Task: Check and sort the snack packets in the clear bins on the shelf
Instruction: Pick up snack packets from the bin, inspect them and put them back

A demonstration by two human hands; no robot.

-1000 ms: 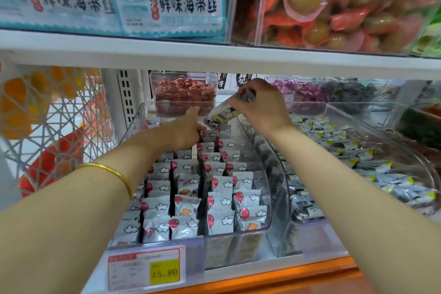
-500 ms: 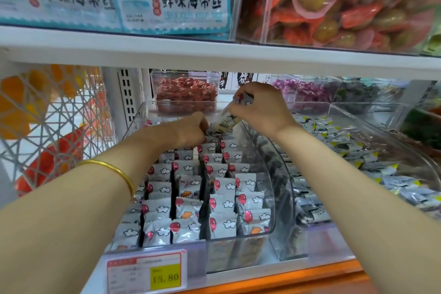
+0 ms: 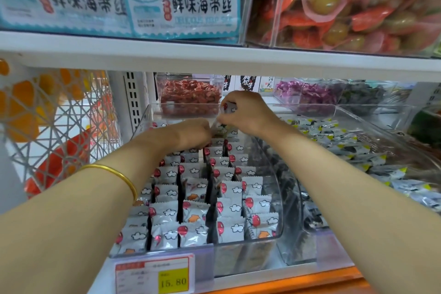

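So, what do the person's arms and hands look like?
Both arms are bare, with no sleeves in view. Neither the left hand nor the right hand wears a glove. A thin, plain gold bangle sits on the left wrist; the right wrist is bare.

packets point(image 3: 232, 190): white, red balloons, clouds | price tag point(image 3: 173, 279): yellow | bangle point(image 3: 124, 178): gold

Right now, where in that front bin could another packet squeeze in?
Only the narrow dark gaps between rows of balloon-print packets, and the open space above them under the white shelf. That clear bin is packed; the right-hand bin is heaped.
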